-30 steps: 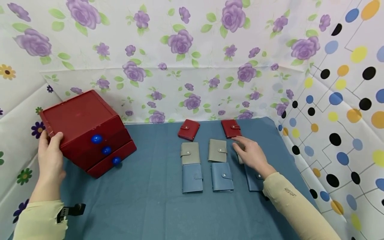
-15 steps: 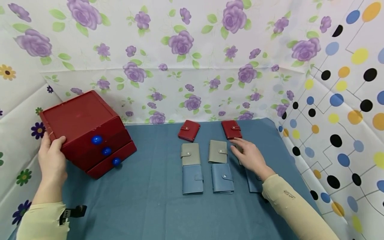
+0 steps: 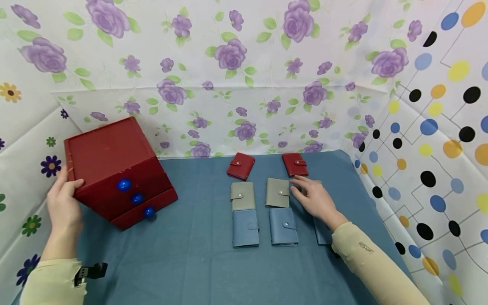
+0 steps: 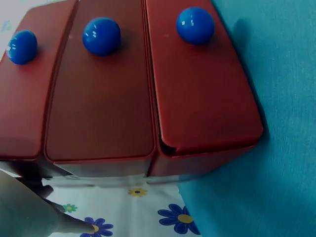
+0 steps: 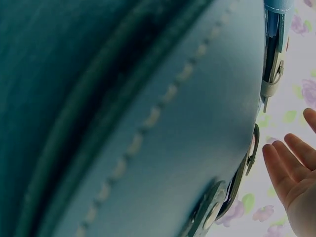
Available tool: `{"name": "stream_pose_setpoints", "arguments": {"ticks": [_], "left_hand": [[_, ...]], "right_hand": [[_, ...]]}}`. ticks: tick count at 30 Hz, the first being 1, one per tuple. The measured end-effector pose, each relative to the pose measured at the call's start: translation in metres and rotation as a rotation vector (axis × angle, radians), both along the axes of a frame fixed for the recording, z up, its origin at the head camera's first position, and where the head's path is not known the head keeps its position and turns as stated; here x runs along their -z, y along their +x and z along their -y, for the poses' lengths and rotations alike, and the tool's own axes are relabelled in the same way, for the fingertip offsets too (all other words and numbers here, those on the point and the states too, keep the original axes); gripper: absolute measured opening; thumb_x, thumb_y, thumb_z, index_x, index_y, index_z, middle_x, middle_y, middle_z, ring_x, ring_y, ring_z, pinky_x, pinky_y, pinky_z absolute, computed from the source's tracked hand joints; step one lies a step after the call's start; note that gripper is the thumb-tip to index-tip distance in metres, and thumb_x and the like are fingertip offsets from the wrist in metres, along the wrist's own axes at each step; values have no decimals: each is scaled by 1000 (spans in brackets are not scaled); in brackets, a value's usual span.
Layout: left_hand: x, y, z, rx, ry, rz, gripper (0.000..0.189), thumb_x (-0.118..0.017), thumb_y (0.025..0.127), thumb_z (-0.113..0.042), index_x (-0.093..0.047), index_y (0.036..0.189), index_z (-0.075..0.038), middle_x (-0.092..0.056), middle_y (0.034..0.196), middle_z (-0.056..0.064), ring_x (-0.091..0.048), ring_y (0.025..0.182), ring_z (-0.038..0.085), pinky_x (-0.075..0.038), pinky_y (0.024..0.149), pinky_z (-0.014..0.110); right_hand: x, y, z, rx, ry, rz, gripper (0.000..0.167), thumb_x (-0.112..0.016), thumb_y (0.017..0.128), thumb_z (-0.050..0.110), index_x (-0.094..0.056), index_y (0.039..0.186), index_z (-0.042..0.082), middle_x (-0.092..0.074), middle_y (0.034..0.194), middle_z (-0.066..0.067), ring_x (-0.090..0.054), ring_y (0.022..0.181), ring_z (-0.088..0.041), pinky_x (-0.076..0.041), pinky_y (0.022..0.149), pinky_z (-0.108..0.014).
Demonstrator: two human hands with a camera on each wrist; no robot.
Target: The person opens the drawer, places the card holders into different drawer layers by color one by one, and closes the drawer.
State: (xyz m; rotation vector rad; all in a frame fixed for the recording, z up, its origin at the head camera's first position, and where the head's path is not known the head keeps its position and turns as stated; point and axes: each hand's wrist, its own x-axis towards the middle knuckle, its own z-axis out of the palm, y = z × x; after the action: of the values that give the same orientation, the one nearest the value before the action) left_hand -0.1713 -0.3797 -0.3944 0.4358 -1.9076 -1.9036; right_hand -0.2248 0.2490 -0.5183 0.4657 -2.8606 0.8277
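My left hand (image 3: 65,207) grips the left edge of a red three-drawer box (image 3: 114,148), thumb on the top and fingers behind the side. Blue round knobs (image 4: 101,36) mark the drawer fronts, which fill the left wrist view. My right hand (image 3: 316,201) hovers with relaxed, parted fingers over the right end of the wallet rows, holding nothing. Beneath it a grey wallet is mostly hidden, and a blue wallet (image 3: 322,232) shows below the wrist. Its stitched edge looms close in the right wrist view. Left of the fingertips lies another grey snap wallet (image 3: 277,192).
Two red wallets (image 3: 240,165) lie at the back of the blue cloth (image 3: 183,262). A grey wallet (image 3: 242,196) and two blue wallets (image 3: 245,228) lie mid-table. Patterned cloth walls (image 3: 431,178) enclose the back and sides.
The drawer box has turned and shifted a little to the right in my left hand's grip. My right hand has drifted slightly left over the wallets.
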Motion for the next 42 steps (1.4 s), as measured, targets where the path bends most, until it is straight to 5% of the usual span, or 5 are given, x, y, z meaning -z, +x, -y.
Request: {"name": "stream_pose_setpoints", "arguments": {"ticks": [5, 12, 26, 35, 42], "left_hand": [[3, 0, -2, 44, -96, -15, 64, -36, 106, -11, -36, 168, -25, -24, 175, -11, 2, 159, -1, 7, 123, 20], [6, -5, -5, 121, -230, -34, 63, -32, 107, -14, -30, 170, -25, -20, 177, -10, 4, 162, 4, 9, 125, 27], [14, -26, -12, 261, -430, -23, 61, -27, 110, -18, -25, 171, -16, -16, 178, 3, 0, 164, 17, 5, 130, 44], [12, -44, -22, 403, -427, -71, 59, -32, 113, -22, -28, 171, -18, -16, 178, 9, -6, 165, 24, 0, 130, 51], [10, -58, -24, 524, -431, -76, 60, -38, 114, -24, -24, 172, -17, -10, 179, 9, 0, 165, 26, 2, 130, 53]], "right_hand": [[2, 1, 5, -5, -10, 15, 40, -63, 110, 34, -70, 145, 16, -54, 160, -13, -69, 111, -32, -56, 90, -55], [0, 4, 14, -36, -39, 9, 39, -65, 110, 30, -70, 145, 14, -54, 159, -15, -59, 135, -41, -52, 102, -62], [-2, 6, 48, -129, -111, -41, 38, -65, 110, 27, -70, 144, 13, -57, 155, -17, -65, 129, -39, -56, 98, -59], [-10, 13, 88, -189, -194, -28, 39, -61, 112, 35, -71, 144, 14, -59, 155, -12, -55, 142, -33, -57, 101, -53], [-21, 18, 128, -275, -254, -34, 36, -61, 112, 33, -74, 141, 16, -70, 141, -5, -66, 130, -25, -57, 100, -51]]}}
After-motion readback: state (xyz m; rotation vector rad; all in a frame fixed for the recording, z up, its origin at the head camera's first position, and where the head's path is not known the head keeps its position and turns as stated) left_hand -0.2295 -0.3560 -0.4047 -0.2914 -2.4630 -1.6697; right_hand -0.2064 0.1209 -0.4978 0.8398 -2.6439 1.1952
